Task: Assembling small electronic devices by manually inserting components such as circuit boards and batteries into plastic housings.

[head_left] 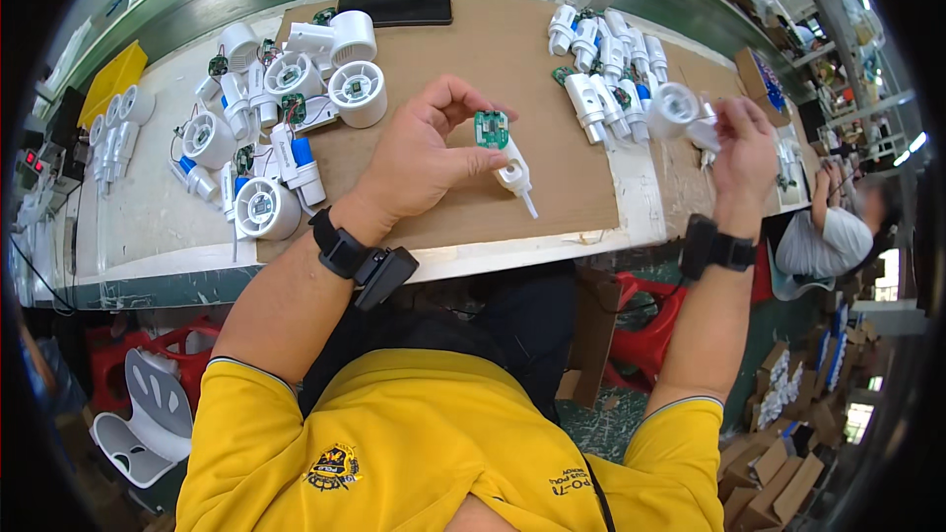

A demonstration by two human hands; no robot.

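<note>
My left hand (424, 153) is closed on a white plastic handle part (514, 175) with a narrow tip pointing toward me. A small green circuit board (491, 129) sits at its upper end, between my thumb and fingers. Off to the right, my right hand (745, 153) pinches a white piece joined to, or held against, a round white fan housing (674, 110). Motion blurs that housing, so its details are unclear. It hovers beside a group of white handle parts (589, 108), some with green boards on them.
Several white fan units (357, 94) with wires and blue parts lie left on the cardboard sheet (443, 59). A black phone (394, 7) rests at the back. Beyond are a yellow bin (110, 82) and an open box (761, 84). Another person (833, 227) sits far right.
</note>
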